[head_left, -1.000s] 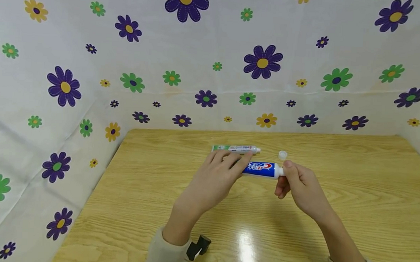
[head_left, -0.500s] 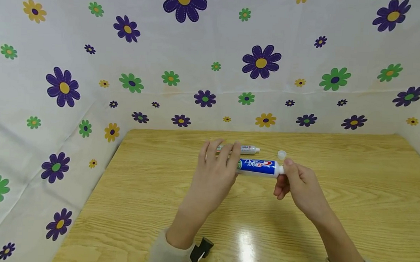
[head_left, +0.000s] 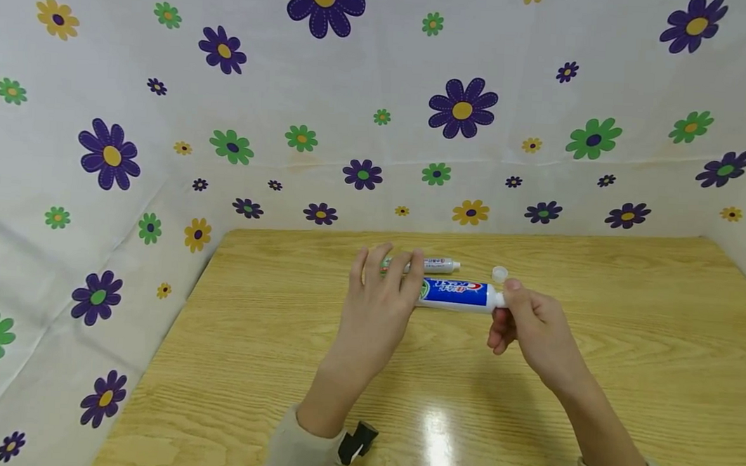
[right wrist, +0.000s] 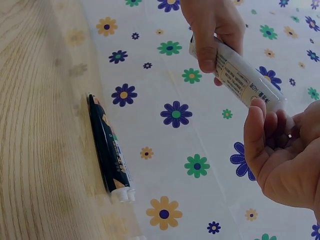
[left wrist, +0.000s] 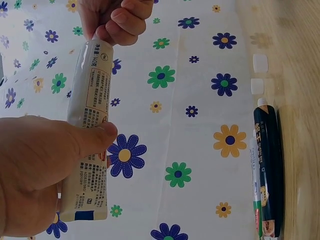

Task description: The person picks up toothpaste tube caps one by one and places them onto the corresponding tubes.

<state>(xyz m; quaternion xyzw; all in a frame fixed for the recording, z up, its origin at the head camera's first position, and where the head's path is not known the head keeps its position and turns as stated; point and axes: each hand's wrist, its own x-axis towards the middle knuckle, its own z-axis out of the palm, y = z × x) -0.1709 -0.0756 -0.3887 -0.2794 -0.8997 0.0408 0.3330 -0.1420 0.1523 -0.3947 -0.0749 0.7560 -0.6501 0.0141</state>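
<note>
A blue-and-white toothpaste tube (head_left: 455,293) is held level above the table, its printed white back (left wrist: 92,95) facing the left wrist camera. My left hand (head_left: 375,310) grips the tube's left part, thumb along the back. At the other end, my right hand (head_left: 539,333) pinches the narrow white tip; its fingers hide whether a cap is there. Behind, a grey-and-green toothpaste tube (head_left: 437,266) lies on the table, partly covered by my left fingers. A dark toothpaste tube (left wrist: 268,165) lies alongside it in the left wrist view. A loose white cap (head_left: 499,273) sits beyond my right thumb.
The wooden table (head_left: 246,367) reaches back to a white flowered cloth (head_left: 394,72) standing as a wall behind and at both sides. Black wrist camera mounts (head_left: 358,443) sit at the sleeve cuffs.
My left hand has slid left along the toothpaste tube, its fingers now more upright, uncovering more of the blue label. My right hand keeps its pinch at the tip with little movement.
</note>
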